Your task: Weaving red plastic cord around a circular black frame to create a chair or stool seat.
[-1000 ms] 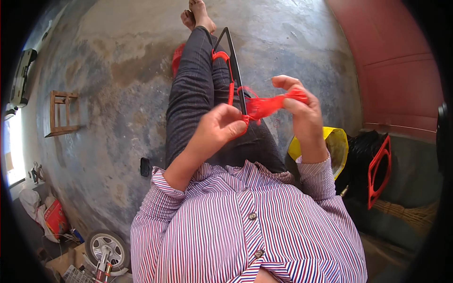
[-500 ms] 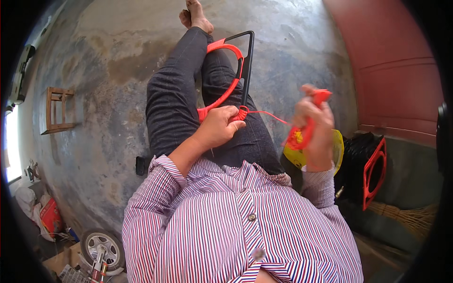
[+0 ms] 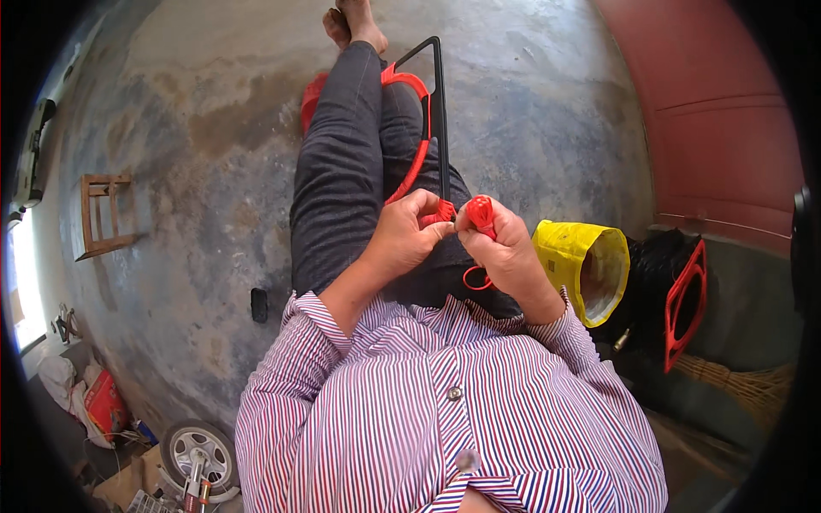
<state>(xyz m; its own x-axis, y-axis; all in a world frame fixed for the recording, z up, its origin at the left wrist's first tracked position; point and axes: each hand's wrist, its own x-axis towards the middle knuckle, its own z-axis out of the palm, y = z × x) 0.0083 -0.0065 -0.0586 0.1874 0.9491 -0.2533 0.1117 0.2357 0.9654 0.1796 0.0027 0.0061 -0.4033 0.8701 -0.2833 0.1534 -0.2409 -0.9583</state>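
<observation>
Across my thighs lies a black frame (image 3: 440, 103) with a long straight bar. A curved piece wrapped in red (image 3: 416, 167) bows along its left side. My left hand (image 3: 400, 235) is closed, thumb and fingers pinching the frame's near end, where red cord coils (image 3: 446, 211) go round it. Close beside it, my right hand (image 3: 510, 256) grips a bundle of red cord (image 3: 481, 214), whose rounded top sticks up out of the fist. A loop of red cord (image 3: 475, 278) hangs below that hand. The bar's tip between my hands is partly hidden.
Right of my right hand stands an open yellow bag (image 3: 564, 256). Beyond it are a black bundle, a red frame (image 3: 686, 303) and a straw broom (image 3: 735, 380). A wooden stool (image 3: 107, 218) is at left; a wheel (image 3: 198, 457) lies lower left. A red object (image 3: 313, 98) shows behind my leg.
My right hand has swung left with the red cord bundle, close to my left hand. My left leg has shifted right, uncovering a red object behind it. The stretched cord between my hands no longer shows.
</observation>
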